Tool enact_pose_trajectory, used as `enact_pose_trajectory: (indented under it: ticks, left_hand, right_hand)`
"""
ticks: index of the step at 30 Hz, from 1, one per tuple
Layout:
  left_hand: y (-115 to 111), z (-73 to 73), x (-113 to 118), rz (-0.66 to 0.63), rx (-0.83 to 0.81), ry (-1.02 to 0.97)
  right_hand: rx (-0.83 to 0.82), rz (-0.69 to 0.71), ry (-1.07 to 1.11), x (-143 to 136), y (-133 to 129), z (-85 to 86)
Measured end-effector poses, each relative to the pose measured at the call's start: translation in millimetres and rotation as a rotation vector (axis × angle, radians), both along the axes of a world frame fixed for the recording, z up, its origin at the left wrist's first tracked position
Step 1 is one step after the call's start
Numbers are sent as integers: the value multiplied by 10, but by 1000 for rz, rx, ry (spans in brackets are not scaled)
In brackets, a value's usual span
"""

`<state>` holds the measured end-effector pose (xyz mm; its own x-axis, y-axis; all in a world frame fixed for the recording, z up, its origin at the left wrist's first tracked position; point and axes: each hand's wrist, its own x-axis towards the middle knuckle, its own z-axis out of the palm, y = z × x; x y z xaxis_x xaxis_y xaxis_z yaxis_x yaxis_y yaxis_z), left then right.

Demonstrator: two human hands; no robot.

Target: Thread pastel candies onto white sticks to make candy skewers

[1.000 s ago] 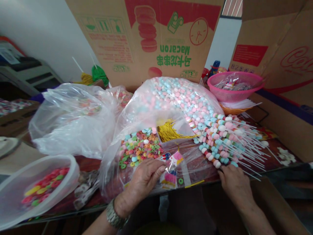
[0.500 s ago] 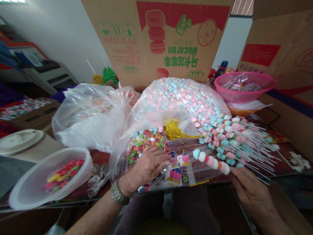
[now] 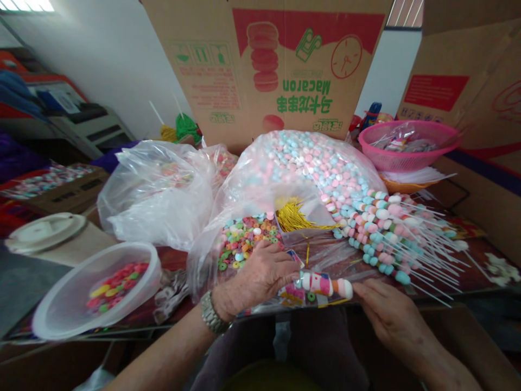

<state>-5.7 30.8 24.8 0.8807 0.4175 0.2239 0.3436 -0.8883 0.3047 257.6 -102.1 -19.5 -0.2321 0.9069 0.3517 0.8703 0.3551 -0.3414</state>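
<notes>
A candy skewer [image 3: 342,288] of pastel pieces lies level near the table's front edge, its left part inside a small printed clear wrapper [image 3: 319,283]. My right hand [image 3: 391,315] has its fingers closed at the skewer's right end; the stick is hidden in it. My left hand [image 3: 268,271], with a metal watch on the wrist, has its fingers pressed together at the wrapper's left end. More printed wrappers [image 3: 292,295] lie beneath it. Ring candies [image 3: 244,239] are behind my left hand, beside a container of yellow twist ties [image 3: 293,214]. Finished skewers [image 3: 382,233] are piled at the right.
A large bag of pastel candies [image 3: 309,157] stands behind the hands, with a cardboard box [image 3: 260,70] at the back. On the left are a clear plastic bag [image 3: 158,201], a translucent bowl [image 3: 51,315] and a lidded bucket [image 3: 49,233]. A pink basket [image 3: 407,160] sits back right.
My right hand has moved left and slightly down, carrying the skewer to my left hand. The skewer's left part is now in the wrapper. The whole view has shifted slightly.
</notes>
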Motion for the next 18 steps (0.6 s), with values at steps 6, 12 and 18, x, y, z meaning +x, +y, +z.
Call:
enact_pose_trajectory:
  ticks: [6,12,18]
  left_hand:
    - [-127,-246,67,637,-61,-769]
    - [-262,-299,278,545,-1455,-1365]
    - [-243,-127,396,507,-1657,-1454]
  right_hand:
    - [-142,-39,393,-400,67,-129]
    - [-231,-1,691,-866,161,-106]
    - [-237,-42,742,-1222,288,-31]
